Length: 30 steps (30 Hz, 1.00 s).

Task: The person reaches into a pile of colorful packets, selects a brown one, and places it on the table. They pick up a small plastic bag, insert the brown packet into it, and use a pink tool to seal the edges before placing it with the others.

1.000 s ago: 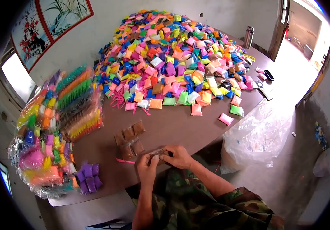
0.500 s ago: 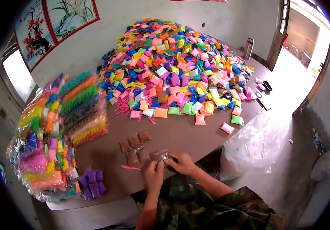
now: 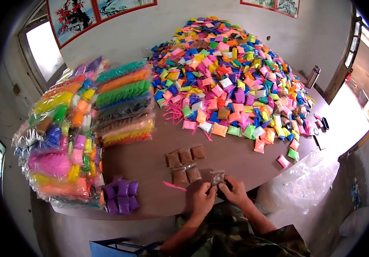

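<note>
Near the table's front edge, a small clear packet with brown contents [image 3: 217, 176] is pinched between both hands. My left hand [image 3: 204, 198] grips its lower left side with thumb and fingers. At its lower right, my right hand [image 3: 235, 191] is closed on the same packet. Just left and beyond lie several brown packets [image 3: 191, 172] in two rows, flat on the table. A pink strip [image 3: 174, 186] rests beside them. Further left is a cluster of purple packets [image 3: 123, 195].
A large heap of colourful packets [image 3: 236, 90] covers the back of the brown table [image 3: 141, 160]. Bagged rows of packets [image 3: 124, 98] are stacked at left. A clear plastic bag [image 3: 300, 182] hangs at the right edge; a steel flask [image 3: 313, 77] stands behind.
The view has swung left, so the table's contents appear further right. Both hands keep hold of the packet, which now stands more upright and shows more of its face.
</note>
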Available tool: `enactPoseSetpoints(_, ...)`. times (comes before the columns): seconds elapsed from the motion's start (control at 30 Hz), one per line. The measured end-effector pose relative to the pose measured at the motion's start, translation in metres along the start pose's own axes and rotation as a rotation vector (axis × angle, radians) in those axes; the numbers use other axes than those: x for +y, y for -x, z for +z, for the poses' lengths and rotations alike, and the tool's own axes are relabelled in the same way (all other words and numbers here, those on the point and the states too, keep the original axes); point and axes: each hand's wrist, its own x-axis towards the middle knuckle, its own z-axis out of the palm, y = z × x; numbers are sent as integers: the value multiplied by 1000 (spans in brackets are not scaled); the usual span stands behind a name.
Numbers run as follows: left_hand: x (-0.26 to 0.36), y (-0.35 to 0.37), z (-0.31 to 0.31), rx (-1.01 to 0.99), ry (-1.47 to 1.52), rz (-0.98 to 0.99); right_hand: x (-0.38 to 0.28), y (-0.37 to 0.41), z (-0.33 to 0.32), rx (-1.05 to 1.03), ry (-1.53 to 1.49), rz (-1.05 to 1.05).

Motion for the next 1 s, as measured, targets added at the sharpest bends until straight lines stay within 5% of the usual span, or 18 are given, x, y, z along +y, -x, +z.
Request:
enactPoseSetpoints(0.5, -1, -3, -3, 29, -176, 154, 2, -6, -10, -124, -37, 8)
enactPoseSetpoints(1.0, 31, 3, -5, -89, -221, -103, 16, -3, -18, -155, -195, 75)
